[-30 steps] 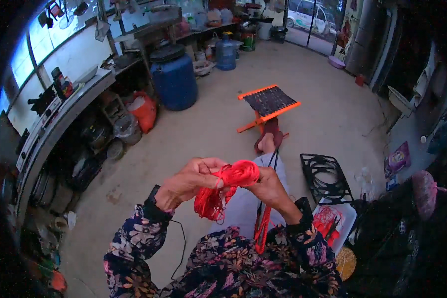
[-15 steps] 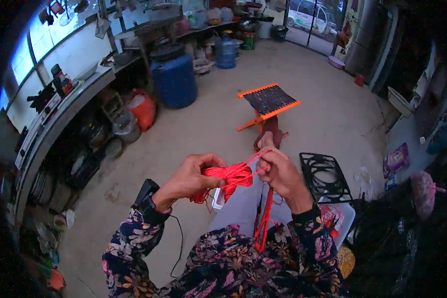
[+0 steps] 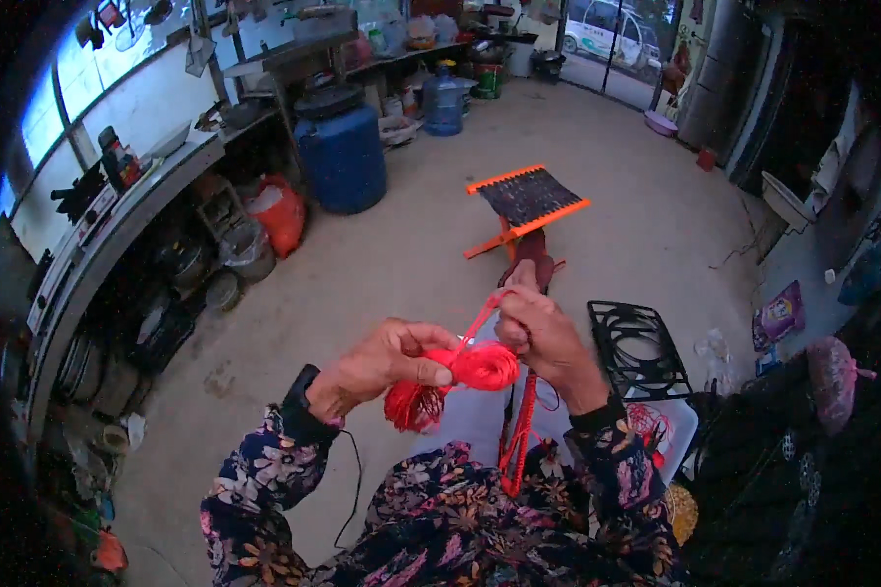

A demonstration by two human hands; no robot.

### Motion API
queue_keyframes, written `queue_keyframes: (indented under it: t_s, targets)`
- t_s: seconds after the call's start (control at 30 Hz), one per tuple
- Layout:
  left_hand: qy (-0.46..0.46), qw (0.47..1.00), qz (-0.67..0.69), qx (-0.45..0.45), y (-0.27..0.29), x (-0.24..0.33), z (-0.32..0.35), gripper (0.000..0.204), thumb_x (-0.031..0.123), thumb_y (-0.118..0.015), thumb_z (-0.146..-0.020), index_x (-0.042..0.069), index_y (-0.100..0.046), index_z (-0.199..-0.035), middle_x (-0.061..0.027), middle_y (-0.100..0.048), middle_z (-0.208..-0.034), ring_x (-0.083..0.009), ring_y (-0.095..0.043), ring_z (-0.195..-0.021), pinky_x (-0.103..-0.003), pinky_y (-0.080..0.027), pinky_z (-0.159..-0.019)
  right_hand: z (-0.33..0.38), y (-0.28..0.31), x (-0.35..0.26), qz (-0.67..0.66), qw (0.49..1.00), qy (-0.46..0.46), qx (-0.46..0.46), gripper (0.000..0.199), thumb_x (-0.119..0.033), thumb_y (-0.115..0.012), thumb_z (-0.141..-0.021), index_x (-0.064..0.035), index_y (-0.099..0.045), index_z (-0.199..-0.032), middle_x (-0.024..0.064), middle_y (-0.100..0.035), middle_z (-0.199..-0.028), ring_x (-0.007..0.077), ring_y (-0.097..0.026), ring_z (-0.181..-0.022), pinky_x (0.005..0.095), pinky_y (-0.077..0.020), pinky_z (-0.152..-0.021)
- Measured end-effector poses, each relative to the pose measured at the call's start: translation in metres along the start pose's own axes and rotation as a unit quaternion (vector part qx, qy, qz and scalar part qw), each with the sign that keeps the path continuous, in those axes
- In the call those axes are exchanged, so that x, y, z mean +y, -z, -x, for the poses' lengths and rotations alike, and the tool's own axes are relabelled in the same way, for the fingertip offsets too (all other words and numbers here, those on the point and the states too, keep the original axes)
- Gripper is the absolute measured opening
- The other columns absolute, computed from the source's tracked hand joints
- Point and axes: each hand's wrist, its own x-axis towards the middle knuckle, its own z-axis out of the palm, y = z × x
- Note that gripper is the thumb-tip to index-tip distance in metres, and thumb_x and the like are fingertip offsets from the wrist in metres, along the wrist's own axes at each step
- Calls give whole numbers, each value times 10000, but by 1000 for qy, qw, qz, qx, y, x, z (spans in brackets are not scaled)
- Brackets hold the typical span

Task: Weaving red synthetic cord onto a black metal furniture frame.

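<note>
Cord bundle [image 3: 465, 377], bright red and stringy, sits bunched into a glossy loop with a frayed tassel hanging under it. Left hand [image 3: 377, 367] pinches it, thumb on top. Right hand [image 3: 538, 333] is closed around a taut strand just beside it. Orange folding stool [image 3: 527, 201] stands on the concrete floor beyond.

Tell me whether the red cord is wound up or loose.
Partly wound: the left hand pinches a bundle of red cord; the right hand pulls a strand.
</note>
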Motion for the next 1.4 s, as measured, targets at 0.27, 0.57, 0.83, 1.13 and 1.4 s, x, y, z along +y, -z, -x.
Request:
queue_keyframes:
  t_s: [0.27,0.57,0.83,1.13,1.4]
  targets:
    - [-131,976,172,28,7,1,-10,493,117,-689,-805,-38,-460,-1213,-129,-618,-1040,-212,-628,-947,-359,-499,-888,12,-12,18,184,980,-73,-10,343,-307,-462,-961,-25,-609,-1089,34,-632,-761,73,-542,-522,209,-350,-427]
    - [-184,939,288,-38,5,-7,-12,568,84,-648,-808,-8,-386,-1304,-146,-593,-1055,-237,-607,-964,-383,-499,-865,9,8,7,336,940,50,-16,400,-323,-402,-976,-11,-574,-1157,20,-647,-851,101,-585,-619,196,-407,-476]
    - [-163,924,341,-57,3,-14,-14,466,99,-609,-778,-13,-461,-1205,-86,-547,-834,-191,-557,-763,-367,-475,-793,19,-7,-31,152,988,-28,-31,237,-198,-470,-945,-16,-575,-1055,-54,-402,-602,35,-367,-497,191,-283,-438]
    - [-44,983,168,-57,-6,-5,-16,308,52,-601,-791,26,-515,-1085,-36,-552,-759,-138,-551,-655,-310,-489,-686,33,-29,-43,233,969,27,-78,480,-118,-642,-839,-8,-484,-1278,-60,-474,-671,26,-446,-584,184,-353,-500]
    - [-14,980,169,-106,-6,-10,-33,351,120,-609,-843,9,-516,-1163,-123,-615,-946,-211,-611,-890,-349,-489,-825,37,-33,-32,228,969,89,-21,351,-192,-725,-793,13,-595,-1047,63,-642,-850,117,-603,-807,253,-489,-721]
